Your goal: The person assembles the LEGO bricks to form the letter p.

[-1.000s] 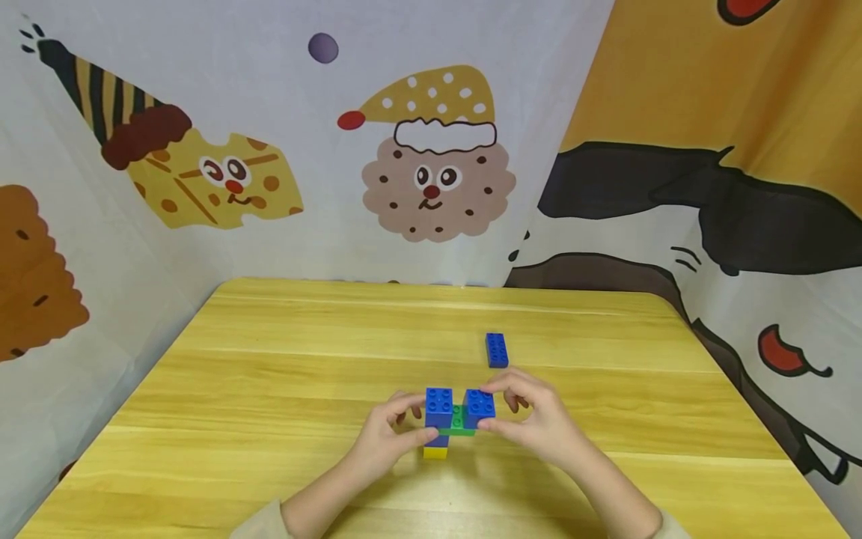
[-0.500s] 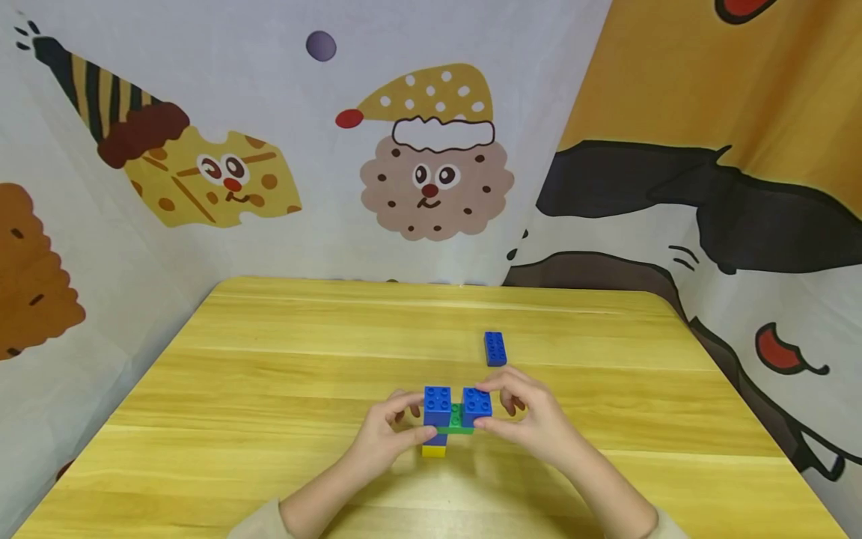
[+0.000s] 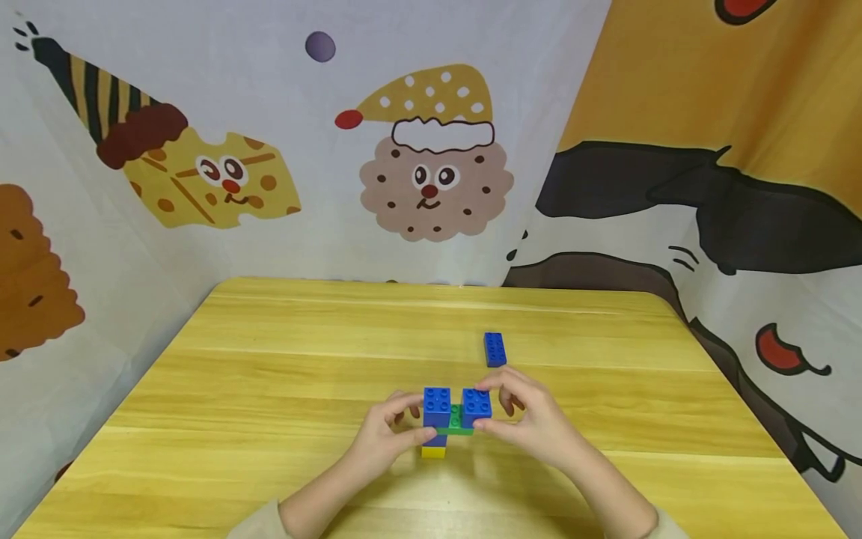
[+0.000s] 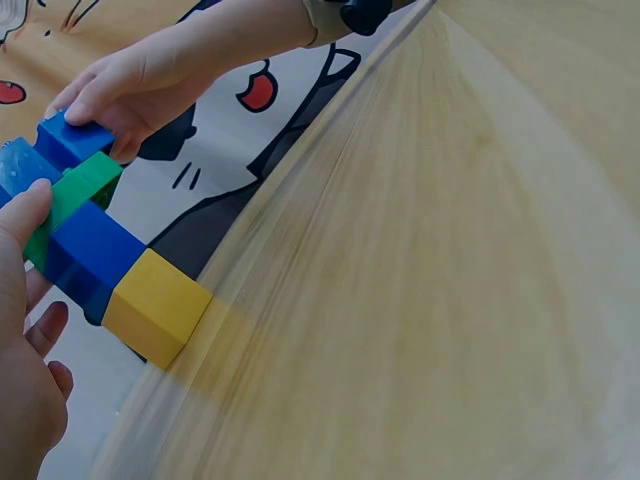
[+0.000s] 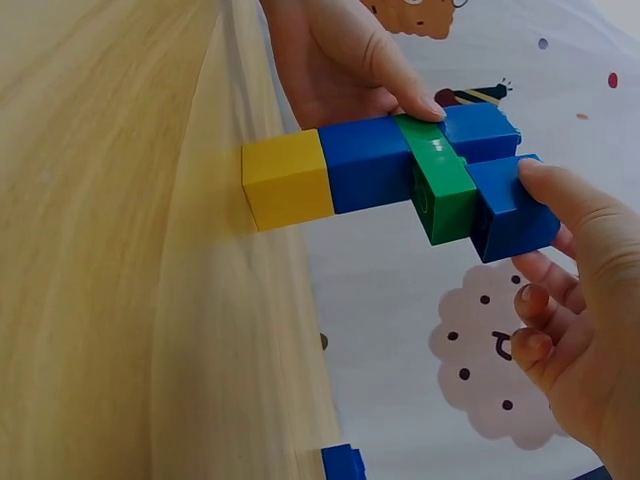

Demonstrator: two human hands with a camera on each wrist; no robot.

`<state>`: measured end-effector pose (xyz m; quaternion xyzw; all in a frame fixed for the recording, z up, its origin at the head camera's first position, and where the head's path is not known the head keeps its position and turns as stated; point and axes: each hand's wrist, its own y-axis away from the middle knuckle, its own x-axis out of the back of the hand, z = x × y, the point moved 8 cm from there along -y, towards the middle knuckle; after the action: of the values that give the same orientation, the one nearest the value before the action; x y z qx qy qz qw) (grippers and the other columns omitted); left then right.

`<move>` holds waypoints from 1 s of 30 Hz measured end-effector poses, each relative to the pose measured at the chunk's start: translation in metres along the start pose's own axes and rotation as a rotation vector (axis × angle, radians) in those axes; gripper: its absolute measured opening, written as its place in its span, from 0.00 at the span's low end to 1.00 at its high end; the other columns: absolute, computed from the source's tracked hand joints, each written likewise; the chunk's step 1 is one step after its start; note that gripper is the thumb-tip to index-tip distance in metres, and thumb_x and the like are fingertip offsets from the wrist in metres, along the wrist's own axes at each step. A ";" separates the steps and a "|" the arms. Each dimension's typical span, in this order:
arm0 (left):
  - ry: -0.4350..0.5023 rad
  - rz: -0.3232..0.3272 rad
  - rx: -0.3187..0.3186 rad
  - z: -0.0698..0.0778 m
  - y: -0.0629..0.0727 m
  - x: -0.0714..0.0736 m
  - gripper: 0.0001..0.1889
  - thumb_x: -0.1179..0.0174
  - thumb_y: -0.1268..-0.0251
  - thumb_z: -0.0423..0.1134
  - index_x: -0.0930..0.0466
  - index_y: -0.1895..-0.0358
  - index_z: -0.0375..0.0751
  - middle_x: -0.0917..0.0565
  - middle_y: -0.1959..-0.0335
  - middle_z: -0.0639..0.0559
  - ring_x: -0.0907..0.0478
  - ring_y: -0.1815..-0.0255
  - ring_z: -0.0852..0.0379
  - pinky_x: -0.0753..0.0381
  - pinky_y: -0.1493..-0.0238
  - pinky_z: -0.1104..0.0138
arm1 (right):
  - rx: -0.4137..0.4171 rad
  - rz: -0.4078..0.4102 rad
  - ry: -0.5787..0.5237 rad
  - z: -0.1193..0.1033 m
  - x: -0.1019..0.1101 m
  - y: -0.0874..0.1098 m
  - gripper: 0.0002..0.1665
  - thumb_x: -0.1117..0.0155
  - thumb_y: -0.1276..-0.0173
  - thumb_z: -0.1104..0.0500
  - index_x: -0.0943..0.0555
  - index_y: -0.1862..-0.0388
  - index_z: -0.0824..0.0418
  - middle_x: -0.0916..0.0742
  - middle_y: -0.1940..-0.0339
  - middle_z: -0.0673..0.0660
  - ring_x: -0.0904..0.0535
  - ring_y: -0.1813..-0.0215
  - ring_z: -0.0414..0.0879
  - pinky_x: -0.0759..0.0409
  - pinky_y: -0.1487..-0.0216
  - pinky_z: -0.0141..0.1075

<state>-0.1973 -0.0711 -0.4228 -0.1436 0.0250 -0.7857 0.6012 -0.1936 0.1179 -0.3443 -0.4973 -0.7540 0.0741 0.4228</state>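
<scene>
A stack of toy bricks stands upright on the table: a yellow brick [image 5: 288, 180] at the bottom, a blue brick [image 5: 366, 165] on it, then a flat green brick [image 5: 440, 185] that juts out to the right. Two square blue bricks sit on the green one, a left one [image 3: 437, 408] and a right one [image 3: 476, 409], with a gap showing green studs between them. My left hand [image 3: 384, 433] grips the stack at the left blue brick and the green one, thumb in front. With thumb and fingers, my right hand [image 3: 532, 412] pinches the right blue brick.
A longer blue brick [image 3: 494, 349] with several studs lies on the wooden table [image 3: 303, 337] beyond the right hand. A cartoon-printed curtain [image 3: 269, 247] hangs behind the table's far edge.
The head view has shifted very slightly. Both hands keep their hold, and the bricks stay in the same arrangement.
</scene>
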 end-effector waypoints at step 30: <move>0.027 -0.011 0.007 -0.001 0.000 0.000 0.18 0.30 0.45 0.39 0.17 0.49 0.45 0.23 0.63 0.51 0.33 0.57 0.48 0.37 0.57 0.62 | -0.251 0.226 0.135 0.063 0.031 0.002 0.17 0.26 0.44 0.62 0.18 0.54 0.56 0.18 0.63 0.47 0.31 0.75 0.42 0.34 0.75 0.32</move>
<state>-0.1970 -0.0709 -0.4236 -0.1310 0.0297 -0.7909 0.5970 -0.2416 0.1629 -0.3673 -0.6315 -0.6665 -0.0070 0.3962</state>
